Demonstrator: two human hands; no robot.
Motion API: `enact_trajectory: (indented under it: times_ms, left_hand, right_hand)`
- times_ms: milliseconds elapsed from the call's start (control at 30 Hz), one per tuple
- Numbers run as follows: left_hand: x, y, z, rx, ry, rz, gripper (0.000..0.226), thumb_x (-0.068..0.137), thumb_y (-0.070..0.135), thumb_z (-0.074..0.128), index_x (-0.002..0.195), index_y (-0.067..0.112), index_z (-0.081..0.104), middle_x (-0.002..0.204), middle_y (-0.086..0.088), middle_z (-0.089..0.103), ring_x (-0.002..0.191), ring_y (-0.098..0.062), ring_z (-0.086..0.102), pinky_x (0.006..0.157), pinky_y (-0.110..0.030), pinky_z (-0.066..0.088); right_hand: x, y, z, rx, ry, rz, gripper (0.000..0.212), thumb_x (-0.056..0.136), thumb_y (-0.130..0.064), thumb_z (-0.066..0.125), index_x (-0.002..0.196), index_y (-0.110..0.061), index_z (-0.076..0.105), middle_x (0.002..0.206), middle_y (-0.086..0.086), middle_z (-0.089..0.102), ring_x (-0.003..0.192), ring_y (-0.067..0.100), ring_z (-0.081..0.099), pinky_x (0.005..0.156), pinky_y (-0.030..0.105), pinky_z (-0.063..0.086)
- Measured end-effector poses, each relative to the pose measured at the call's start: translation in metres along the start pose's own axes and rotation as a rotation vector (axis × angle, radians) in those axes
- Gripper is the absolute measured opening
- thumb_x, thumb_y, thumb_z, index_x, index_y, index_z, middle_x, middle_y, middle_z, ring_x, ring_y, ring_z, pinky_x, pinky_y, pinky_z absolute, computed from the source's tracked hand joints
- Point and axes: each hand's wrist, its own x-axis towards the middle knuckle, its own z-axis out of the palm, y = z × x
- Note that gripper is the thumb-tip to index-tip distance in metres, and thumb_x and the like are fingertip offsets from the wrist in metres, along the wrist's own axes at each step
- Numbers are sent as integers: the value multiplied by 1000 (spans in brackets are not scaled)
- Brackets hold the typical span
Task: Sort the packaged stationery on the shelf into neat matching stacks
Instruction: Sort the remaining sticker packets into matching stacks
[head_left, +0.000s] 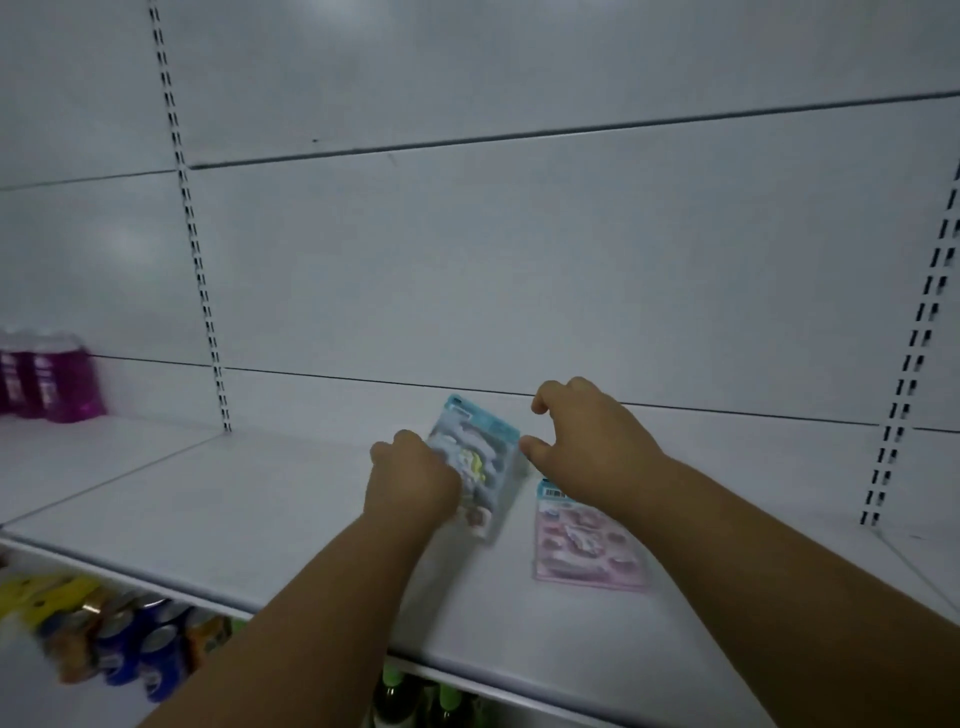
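The blue stationery pack (480, 467) lies on the white shelf (234, 509), near the back panel. The left hand (410, 480) grips its left edge with curled fingers. The right hand (587, 431) hovers just beside its right edge, fingers bent but holding nothing. A pink stationery pack (587, 545) lies flat, partly under the right wrist.

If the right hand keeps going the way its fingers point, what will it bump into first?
Probably the blue pack: the right hand curls its fingers left toward the pack's top corner, just short of it. Depth is hard to judge.
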Motion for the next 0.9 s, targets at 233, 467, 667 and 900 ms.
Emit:
enact_trajectory:
  times_ms: [233,467,667,900]
  left_hand:
    - [-21,-10,-50,-854,44,78,5,97,22,55,94,26,55,90,2,69,67,-13,71,53,-26,54]
    - [-39,-29,-72,-1036,-181,173,9,96,20,57,92,28,58,75,13,74,67,-9,73,52,-24,57]
    - [-45,-45,-76,-1034,-277,161,9,96,20,58,95,29,58,79,12,75,71,-11,74,53,-24,57]
    - [-60,-43,-72,-1058,-356,167,11,94,19,62,95,29,58,78,10,75,68,-11,73,46,-17,52]
  right_hand:
    - [-20,-11,17,-45,-29,182,39,85,-39,62,117,-18,54,115,9,55,99,27,57,82,37,49]
    - [-51,-9,40,-339,-271,511,54,75,-53,55,118,-20,53,116,9,58,104,30,53,86,37,48]
    - [-45,-12,40,-268,-348,671,70,72,-55,59,129,-16,52,123,8,62,109,31,58,93,35,47]
    - [-58,-9,31,79,3,730,25,78,-27,70,88,-9,56,105,18,62,102,33,58,79,30,45]
